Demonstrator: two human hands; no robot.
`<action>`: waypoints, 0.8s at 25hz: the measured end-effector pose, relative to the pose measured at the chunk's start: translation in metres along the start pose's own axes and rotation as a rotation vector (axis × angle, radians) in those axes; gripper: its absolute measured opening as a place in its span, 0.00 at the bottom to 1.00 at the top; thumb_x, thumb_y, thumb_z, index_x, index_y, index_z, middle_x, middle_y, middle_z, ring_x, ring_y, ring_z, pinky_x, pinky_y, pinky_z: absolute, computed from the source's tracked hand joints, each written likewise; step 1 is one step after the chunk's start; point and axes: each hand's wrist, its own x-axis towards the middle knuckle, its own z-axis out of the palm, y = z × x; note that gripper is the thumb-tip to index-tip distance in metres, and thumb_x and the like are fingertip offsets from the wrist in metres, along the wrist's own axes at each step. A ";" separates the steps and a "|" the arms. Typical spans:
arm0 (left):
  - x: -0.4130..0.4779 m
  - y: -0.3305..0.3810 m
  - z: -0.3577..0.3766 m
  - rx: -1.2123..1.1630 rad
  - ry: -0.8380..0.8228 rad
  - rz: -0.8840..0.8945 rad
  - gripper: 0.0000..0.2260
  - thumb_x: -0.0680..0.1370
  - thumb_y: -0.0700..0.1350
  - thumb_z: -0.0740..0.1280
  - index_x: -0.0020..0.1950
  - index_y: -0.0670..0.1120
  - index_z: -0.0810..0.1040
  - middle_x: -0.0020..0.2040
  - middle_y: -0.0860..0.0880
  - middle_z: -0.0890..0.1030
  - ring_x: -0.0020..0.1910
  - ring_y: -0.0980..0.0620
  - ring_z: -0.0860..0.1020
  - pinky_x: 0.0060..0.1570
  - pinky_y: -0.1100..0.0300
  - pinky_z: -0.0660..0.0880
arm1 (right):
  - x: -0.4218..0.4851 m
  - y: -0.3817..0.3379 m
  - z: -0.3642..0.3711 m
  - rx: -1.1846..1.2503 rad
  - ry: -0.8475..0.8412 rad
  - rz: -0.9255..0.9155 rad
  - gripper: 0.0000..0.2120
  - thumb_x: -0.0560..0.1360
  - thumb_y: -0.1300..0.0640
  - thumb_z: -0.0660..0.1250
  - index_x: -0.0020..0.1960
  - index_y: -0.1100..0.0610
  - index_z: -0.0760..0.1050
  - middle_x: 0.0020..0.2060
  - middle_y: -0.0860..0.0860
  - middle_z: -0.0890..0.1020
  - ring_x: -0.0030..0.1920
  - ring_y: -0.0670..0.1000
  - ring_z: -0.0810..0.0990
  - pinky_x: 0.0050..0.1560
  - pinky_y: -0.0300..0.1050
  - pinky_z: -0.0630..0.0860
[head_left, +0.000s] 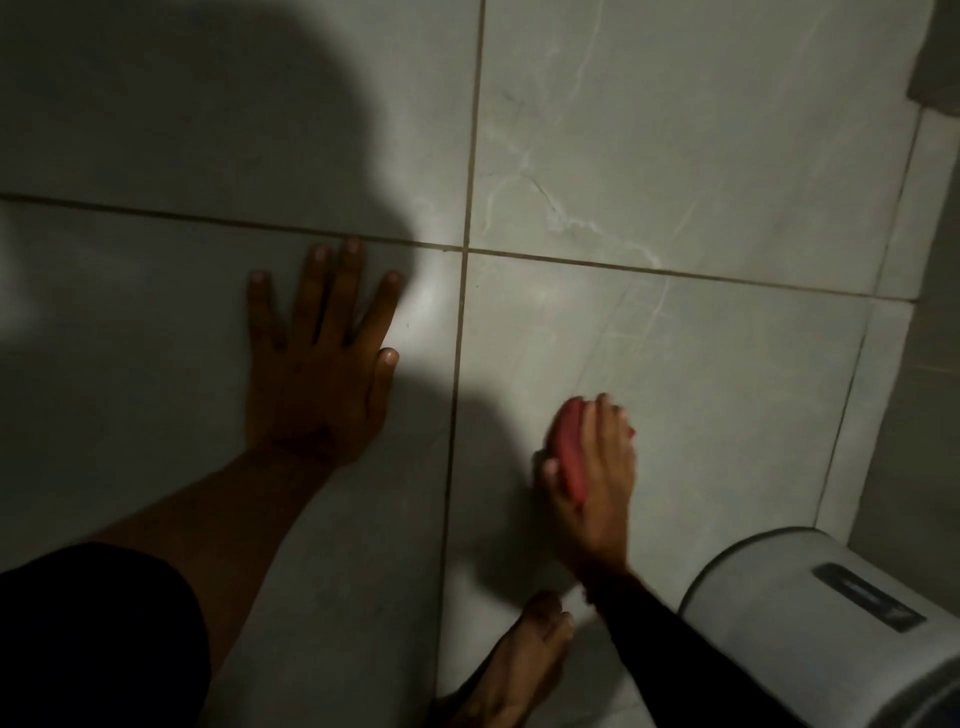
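Observation:
My left hand (322, 358) lies flat on the grey floor tile (675, 156), fingers spread and straight, palm down. My right hand (597, 467) grips a red oblong object (569, 447), perhaps a brush or sponge, and presses it against the tile to the right of the vertical grout line. Fingers wrap over its top, the thumb sits on its left side. The right hand is slightly blurred.
A bare foot (524, 665) stands on the floor at the bottom centre. A white rounded container with a dark label (831, 618) sits at the lower right. A wall or step edge (935, 364) runs along the right side. Dark shadows cover the upper left tiles.

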 end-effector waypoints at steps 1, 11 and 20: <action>0.000 0.001 0.000 0.002 0.005 0.001 0.31 0.85 0.58 0.49 0.88 0.54 0.51 0.89 0.43 0.49 0.88 0.38 0.50 0.82 0.28 0.42 | 0.023 0.013 -0.011 0.068 0.065 0.086 0.41 0.84 0.33 0.49 0.85 0.62 0.55 0.87 0.59 0.52 0.87 0.61 0.48 0.85 0.68 0.50; 0.002 0.001 -0.004 -0.003 -0.010 -0.009 0.31 0.84 0.57 0.51 0.88 0.53 0.52 0.89 0.43 0.49 0.88 0.39 0.50 0.82 0.30 0.39 | -0.075 -0.035 0.064 -0.069 0.109 -0.016 0.28 0.87 0.48 0.49 0.83 0.61 0.60 0.81 0.69 0.65 0.79 0.75 0.67 0.81 0.72 0.60; 0.001 0.003 -0.007 -0.013 0.004 -0.013 0.30 0.85 0.57 0.49 0.88 0.52 0.55 0.89 0.43 0.52 0.88 0.38 0.52 0.82 0.31 0.40 | 0.193 -0.088 -0.031 0.106 0.455 0.013 0.36 0.83 0.45 0.61 0.84 0.64 0.60 0.84 0.65 0.61 0.85 0.69 0.56 0.85 0.64 0.54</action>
